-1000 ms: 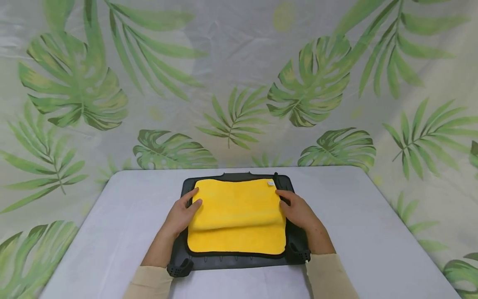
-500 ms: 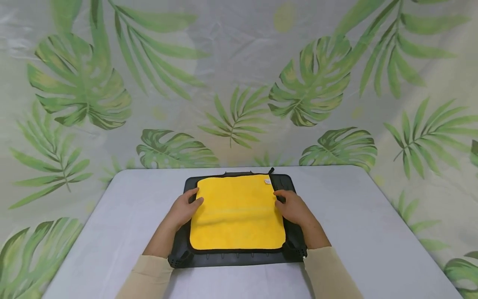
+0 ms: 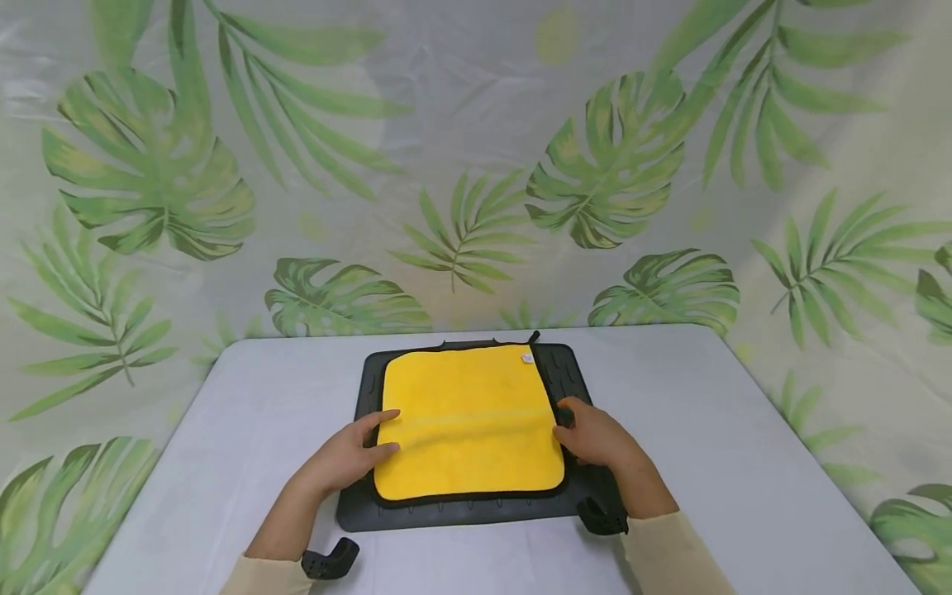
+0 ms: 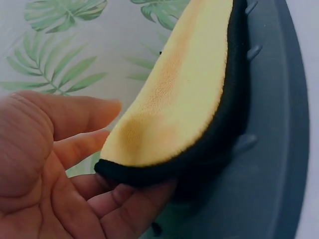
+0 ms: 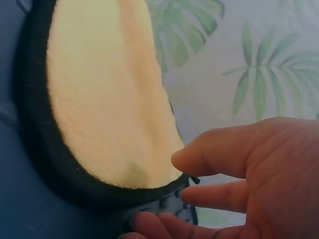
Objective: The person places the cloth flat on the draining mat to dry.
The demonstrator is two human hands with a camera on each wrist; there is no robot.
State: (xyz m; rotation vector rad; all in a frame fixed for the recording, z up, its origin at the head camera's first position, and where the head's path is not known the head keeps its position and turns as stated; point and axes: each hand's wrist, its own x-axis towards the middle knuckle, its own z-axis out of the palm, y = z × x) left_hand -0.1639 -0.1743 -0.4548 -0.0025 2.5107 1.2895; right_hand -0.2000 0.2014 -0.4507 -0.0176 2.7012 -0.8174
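A yellow cloth point(image 3: 464, 421) with black edging lies spread on a dark grey tray point(image 3: 565, 372) in the head view, a low crease running across it. My left hand point(image 3: 345, 454) is at the cloth's left edge. In the left wrist view its lower fingers point(image 4: 139, 204) reach under the black border, while the thumb stays above and apart. At the right edge is my right hand point(image 3: 598, 434). The right wrist view shows its thumb point(image 5: 199, 154) at the cloth's border, with the other fingers spread lower, not closed on it.
The tray rests on a white-covered table point(image 3: 245, 413). Behind stands a pale curtain point(image 3: 491, 149) printed with green leaves. A black strap point(image 3: 330, 558) is on the left wrist and another strap point(image 3: 601, 516) on the right. A small white tag point(image 3: 527, 359) marks the cloth's far right corner.
The cloth's far edge has moved away from me and its fold has flattened to a low crease. Both hands have slid nearer to me along the side edges, with the left arm drawn back.
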